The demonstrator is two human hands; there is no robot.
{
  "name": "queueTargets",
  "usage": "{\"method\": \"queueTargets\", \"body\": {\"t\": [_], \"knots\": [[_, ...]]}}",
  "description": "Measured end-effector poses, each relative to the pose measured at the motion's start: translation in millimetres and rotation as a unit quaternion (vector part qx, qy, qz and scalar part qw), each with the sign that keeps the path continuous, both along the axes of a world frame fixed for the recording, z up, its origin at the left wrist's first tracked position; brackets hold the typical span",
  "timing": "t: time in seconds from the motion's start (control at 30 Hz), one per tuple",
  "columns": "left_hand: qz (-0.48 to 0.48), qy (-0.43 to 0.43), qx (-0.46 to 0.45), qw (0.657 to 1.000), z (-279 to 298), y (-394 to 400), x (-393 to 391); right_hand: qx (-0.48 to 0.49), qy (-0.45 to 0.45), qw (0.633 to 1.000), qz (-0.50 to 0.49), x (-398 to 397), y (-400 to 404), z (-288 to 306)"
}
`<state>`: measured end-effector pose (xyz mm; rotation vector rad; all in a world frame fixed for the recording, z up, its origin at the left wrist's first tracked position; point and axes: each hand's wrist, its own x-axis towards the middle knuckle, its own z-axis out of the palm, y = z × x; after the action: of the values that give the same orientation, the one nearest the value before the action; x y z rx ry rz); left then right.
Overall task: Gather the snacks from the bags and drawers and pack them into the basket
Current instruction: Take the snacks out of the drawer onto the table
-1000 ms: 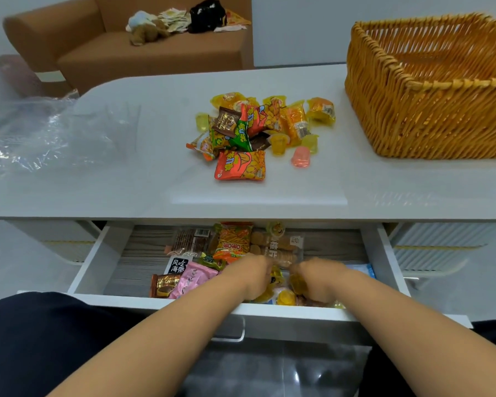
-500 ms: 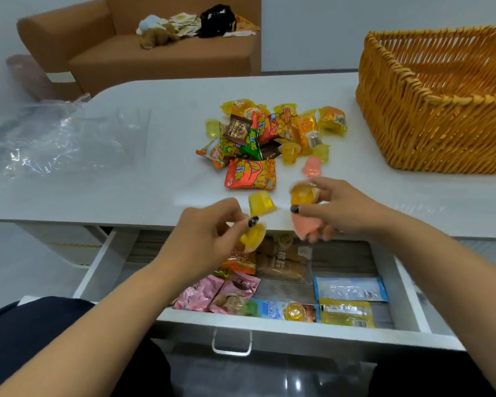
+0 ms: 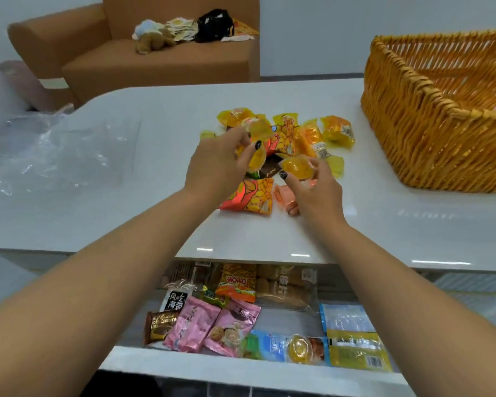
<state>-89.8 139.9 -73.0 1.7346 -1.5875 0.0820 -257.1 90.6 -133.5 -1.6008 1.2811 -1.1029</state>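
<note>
My left hand [image 3: 218, 164] holds yellow jelly cups [image 3: 258, 131] over the snack pile [image 3: 307, 136] on the white table [image 3: 126, 213]. My right hand [image 3: 312, 193] grips a yellow jelly cup [image 3: 297, 167] between thumb and fingers, with a pink jelly cup [image 3: 284, 196] under its palm. An orange snack packet [image 3: 251, 200] lies at the pile's near edge. The wicker basket [image 3: 430, 144] stands at the far right. Below the table edge the open drawer [image 3: 241, 365] holds several packets, among them pink ones [image 3: 209, 328] and a yellow jelly cup [image 3: 299, 348].
A crumpled clear plastic bag [image 3: 46, 150] lies on the table's left side. A brown sofa [image 3: 155, 58] with a soft toy, papers and a black bag stands behind the table. My forearms cross over the drawer's front.
Both hands lifted out of the drawer with jelly cups and moved forward over the table to the snack pile.
</note>
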Motion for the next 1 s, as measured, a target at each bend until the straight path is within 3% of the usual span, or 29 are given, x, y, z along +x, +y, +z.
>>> {"method": "queueTargets", "body": {"t": [0.17, 0.37, 0.53, 0.8, 1.0], "knots": [[0.003, -0.077, 0.007, 0.997, 20.6, -72.7, 0.0, -0.044, 0.021, 0.999, -0.023, 6.6, -12.0, -7.9], [0.047, -0.16, 0.089, 0.982, 19.9, -128.2, -13.2, -0.061, -0.059, 0.995, -0.042, 13.2, -23.8, -10.4], [0.04, -0.023, 0.104, 0.994, 5.5, -132.7, -8.7, -0.076, -0.081, 0.994, 0.021, 17.4, -21.4, -9.3], [-0.005, 0.08, 0.058, 0.995, -4.1, -53.6, -6.2, -0.08, -0.065, 0.994, 0.048, 16.3, -16.3, -1.3], [-0.072, 0.118, 0.001, 0.99, -12.1, 55.0, -6.2, -0.116, 0.077, 0.983, 0.121, 8.4, 8.8, -8.3]]}}
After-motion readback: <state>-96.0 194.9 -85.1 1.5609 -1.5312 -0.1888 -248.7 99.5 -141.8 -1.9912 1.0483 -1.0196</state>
